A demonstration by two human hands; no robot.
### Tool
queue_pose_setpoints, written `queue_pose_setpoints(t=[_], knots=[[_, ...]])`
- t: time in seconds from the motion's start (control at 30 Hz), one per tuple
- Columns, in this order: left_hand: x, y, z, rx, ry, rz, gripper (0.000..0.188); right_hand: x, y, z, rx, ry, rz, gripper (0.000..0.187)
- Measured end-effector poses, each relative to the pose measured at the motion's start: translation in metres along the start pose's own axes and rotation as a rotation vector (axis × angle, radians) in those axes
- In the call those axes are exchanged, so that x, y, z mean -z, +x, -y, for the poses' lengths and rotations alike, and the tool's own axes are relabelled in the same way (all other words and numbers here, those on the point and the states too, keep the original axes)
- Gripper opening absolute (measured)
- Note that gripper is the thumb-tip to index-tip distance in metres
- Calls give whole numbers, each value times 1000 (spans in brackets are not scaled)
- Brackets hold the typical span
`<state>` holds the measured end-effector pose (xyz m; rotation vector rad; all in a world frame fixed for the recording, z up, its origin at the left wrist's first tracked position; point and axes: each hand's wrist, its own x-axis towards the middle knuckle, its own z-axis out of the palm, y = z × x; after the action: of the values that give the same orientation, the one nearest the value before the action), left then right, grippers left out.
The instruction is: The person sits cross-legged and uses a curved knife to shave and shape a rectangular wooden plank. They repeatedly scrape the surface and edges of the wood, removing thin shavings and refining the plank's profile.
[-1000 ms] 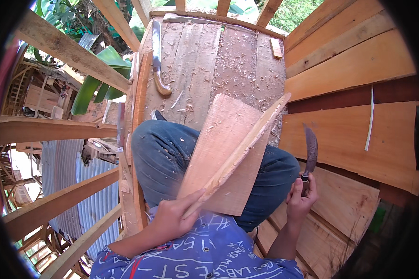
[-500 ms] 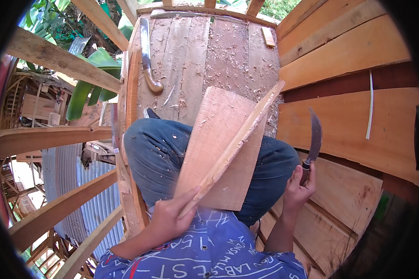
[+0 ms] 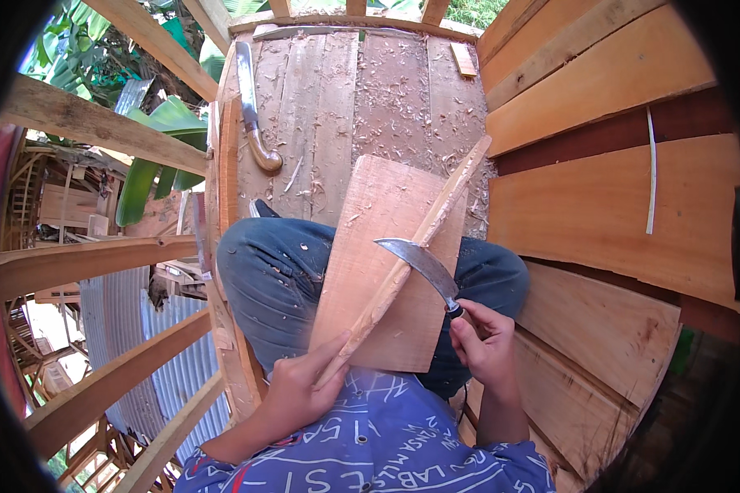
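Note:
My left hand point(image 3: 302, 389) is closed round the near end of a long wooden stick point(image 3: 389, 289), which slants up to the right. Beneath the stick a flat wooden board point(image 3: 368, 223) rests across my lap. My right hand point(image 3: 485, 338) grips the short handle of a curved knife point(image 3: 423, 264). The blade crosses over the stick near its middle, its tip pointing left; whether it touches the wood I cannot tell. Small shavings lie on the board and on my trousers point(image 3: 273, 261).
A large knife with a curved wooden handle point(image 3: 250, 111) lies on the plank floor point(image 3: 325, 90) at the far left, among scattered shavings. A small wood block point(image 3: 463, 60) sits at the far right. Wooden rails point(image 3: 99, 251) stand on the left; a plank wall point(image 3: 608, 201) rises on the right.
My right hand has moved left, bringing the curved knife from beside my right knee to over the stick. My left hand keeps its hold on the stick.

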<state>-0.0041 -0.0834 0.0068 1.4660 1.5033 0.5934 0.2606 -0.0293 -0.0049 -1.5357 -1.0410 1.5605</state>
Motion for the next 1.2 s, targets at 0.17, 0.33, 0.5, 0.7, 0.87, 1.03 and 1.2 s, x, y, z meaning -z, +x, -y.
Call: queue_pose_setpoints(t=[0.17, 0.33, 0.5, 0.7, 0.87, 1.03, 1.2], knots=[[-1, -1, 1, -10, 2, 2, 49, -1, -2, -17, 291, -294, -73, 25], [-1, 1, 3, -26, 1, 6, 49, 5, 5, -1, -55, -75, 59, 28], [-3, 0, 2, -42, -6, -6, 49, 14, 18, 13, -425, 614, 577, 30], [-2, 0, 2, -39, -13, -12, 50, 7, 16, 19, -496, 683, 524, 25], [-2, -1, 1, -42, 13, 17, 52, 6, 9, 21, -459, 557, 421, 23], [-1, 0, 1, -40, 23, 46, 53, 14, 7, 20, -494, 578, 409, 26], [-2, -1, 2, -48, 23, 43, 53, 15, 8, 20, -488, 553, 414, 25]])
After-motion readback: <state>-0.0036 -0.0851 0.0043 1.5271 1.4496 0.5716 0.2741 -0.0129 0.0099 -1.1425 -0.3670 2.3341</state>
